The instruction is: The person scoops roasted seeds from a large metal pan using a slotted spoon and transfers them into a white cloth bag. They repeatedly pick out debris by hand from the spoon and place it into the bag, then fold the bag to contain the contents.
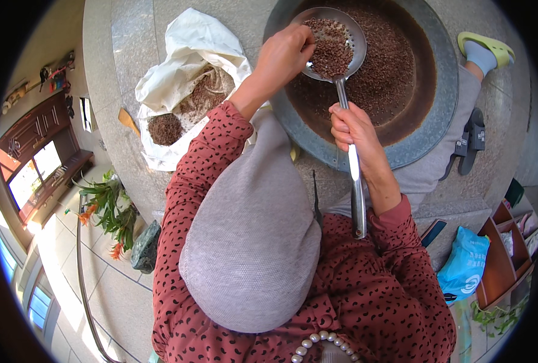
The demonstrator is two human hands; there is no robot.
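Observation:
My right hand (357, 131) grips the metal handle of a perforated skimmer (359, 54), which lies level over a wide metal basin (441, 90). Small reddish-brown grains (330, 56) fill much of the skimmer's bowl. At its left rim is my left hand (289, 50), fingers curled down over the grains; whether it pinches any is hidden. Inside the basin, many similar grains (387, 59) sit in brownish liquid. Left of my left forearm, a white woven sack (205, 34) lies opened, with brown grains and pale dust on it and a dark clump (165, 129) on its near part.
A wooden spatula (128, 120) lies left of the sack. My leg, with a green slipper (487, 47), extends along the basin's right side. Dark slippers (471, 143), a phone (433, 232), a blue bag (464, 263) and a wooden shelf unit (500, 258) are at right.

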